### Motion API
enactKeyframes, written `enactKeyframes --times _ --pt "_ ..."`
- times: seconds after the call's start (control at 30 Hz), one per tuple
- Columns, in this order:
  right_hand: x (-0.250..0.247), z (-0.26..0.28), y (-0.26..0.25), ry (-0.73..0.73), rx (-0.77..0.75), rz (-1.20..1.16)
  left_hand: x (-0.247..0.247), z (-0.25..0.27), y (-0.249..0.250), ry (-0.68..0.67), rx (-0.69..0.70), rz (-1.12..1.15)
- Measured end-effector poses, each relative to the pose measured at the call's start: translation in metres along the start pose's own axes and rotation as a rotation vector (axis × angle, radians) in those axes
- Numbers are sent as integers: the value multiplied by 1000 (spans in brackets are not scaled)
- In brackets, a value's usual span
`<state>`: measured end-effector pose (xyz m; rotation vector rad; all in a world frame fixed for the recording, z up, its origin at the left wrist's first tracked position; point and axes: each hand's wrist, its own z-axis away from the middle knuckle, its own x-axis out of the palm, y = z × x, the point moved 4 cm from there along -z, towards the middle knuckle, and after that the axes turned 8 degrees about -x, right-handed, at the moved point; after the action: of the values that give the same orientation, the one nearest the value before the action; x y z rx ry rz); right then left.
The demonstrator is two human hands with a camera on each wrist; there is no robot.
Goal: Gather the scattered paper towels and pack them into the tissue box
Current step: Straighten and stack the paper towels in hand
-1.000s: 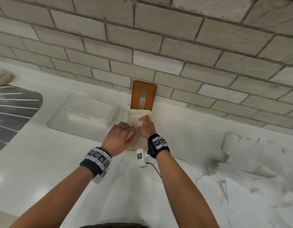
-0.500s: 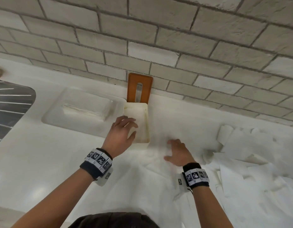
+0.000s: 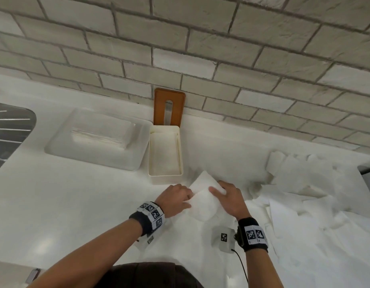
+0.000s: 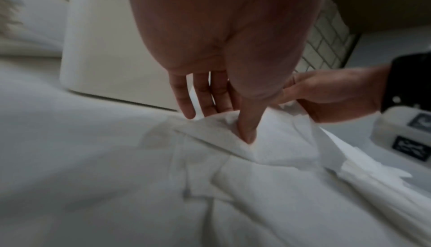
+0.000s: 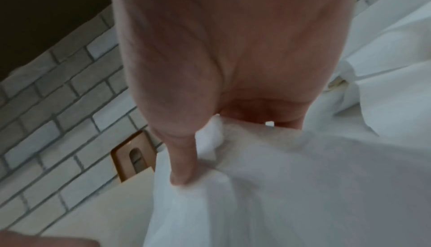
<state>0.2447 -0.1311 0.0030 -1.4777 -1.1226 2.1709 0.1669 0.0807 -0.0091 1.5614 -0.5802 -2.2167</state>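
Note:
A cream tissue box (image 3: 165,172) stands open on the white counter, with paper lying flat inside it. Its orange lid (image 3: 169,107) leans on the brick wall behind. Just in front of the box both hands hold one white paper towel (image 3: 204,201). My left hand (image 3: 175,199) pinches its left edge, thumb (image 4: 247,131) on top and fingers under. My right hand (image 3: 229,196) grips the right side, thumb (image 5: 182,168) pressed into the sheet (image 5: 279,186). Several loose towels (image 3: 304,196) lie scattered to the right.
A shallow white tray (image 3: 96,140) with a thin stack of paper sits left of the box. A dark ribbed draining board (image 3: 9,134) is at the far left. More paper (image 3: 180,246) covers the counter under my wrists. A grey edge (image 3: 369,173) shows at far right.
Both hands left the box and drew back toward me. The right hand reached to the paper on the counter, the left joined it, and together they now hold one towel.

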Motion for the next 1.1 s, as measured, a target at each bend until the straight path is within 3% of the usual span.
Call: enactKeyframes --times 0.17,0.23,0.3,0.4,0.47,0.6,0.77,0.83,0.97,1.03,1.1 --pt "-33 15 -10 252 56 -375 -43 16 2 127 37 347" --pt "-48 14 -22 372 27 -530 -68 23 2 170 30 450" --pt "-56 10 -36 404 -22 -609 -99 27 -1 263 2 543" --pt "-57 -4 -59 363 -69 -633 -142 19 -21 458 -141 738" --pt "-50 -15 -71 368 -75 -585 -158 7 -35 523 -249 726" --pt "-35 -33 -93 432 -24 -375 -154 -18 -45 468 -345 591" --pt "-25 -70 -147 303 -203 -292 -127 -41 -48 199 -474 351" --pt "-24 -84 -168 250 -286 -408 -124 -43 -52 157 -457 295" --pt "-19 -104 -201 111 -372 -715 -134 -25 -63 154 -474 255" --pt "-3 -114 -201 26 -328 -636 -144 -9 -71 233 -502 312" --pt "19 -126 -194 -51 -224 -401 -153 9 -79 302 -513 321"
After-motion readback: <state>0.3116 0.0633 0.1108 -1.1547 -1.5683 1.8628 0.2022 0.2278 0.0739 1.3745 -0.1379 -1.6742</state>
